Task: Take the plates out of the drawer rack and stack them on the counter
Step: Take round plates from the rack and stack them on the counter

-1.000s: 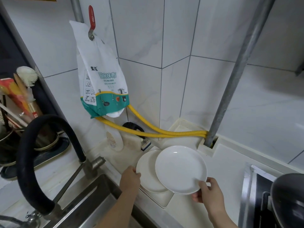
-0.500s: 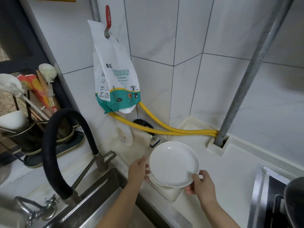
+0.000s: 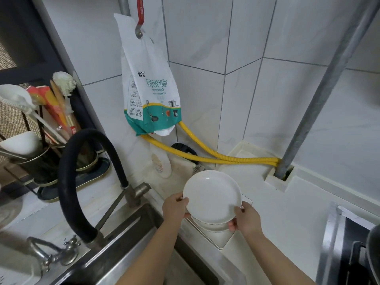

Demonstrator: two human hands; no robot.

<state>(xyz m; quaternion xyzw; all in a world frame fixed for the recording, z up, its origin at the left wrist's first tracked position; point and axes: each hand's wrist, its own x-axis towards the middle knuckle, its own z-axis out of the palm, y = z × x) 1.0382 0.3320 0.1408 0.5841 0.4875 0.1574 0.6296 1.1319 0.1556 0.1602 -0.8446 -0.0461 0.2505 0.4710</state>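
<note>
Low in the middle of the frame, a white plate (image 3: 212,197) is held level between both hands, directly over a second plate (image 3: 213,226) of which only the near rim shows beneath it. The lower plate sits on the bench (image 3: 287,212), on a pale square mat or board whose corner points toward the bottom of the frame. The left hand (image 3: 174,208) takes the top plate's left rim, thumb over the edge and fingers (image 3: 186,215) curled under; the right hand (image 3: 245,220) pinches the lower right rim the same way. Whether the two plates already touch I cannot tell.

The plate looks like glazed ceramic: stiff, smooth, likely slippery if wet, moderately heavy for its size, and it would chip or break if dropped or knocked rim to rim. The rim is the sensible place to hold, at opposite sides as here, so the fingers can slide out once it is lowered centred onto the one below.

As for containers, a dark holder (image 3: 41,161) at left centre carries a brush, chopsticks and other utensils standing upright, with a white bowl-like thing beside them. A printed bag (image 3: 151,95) of kitchen rags hangs in the upper middle, a white cloth poking from its bottom. The sink (image 3: 127,243) in the lower left shows nothing inside in the part visible. The drawer rack is out of view.
</note>
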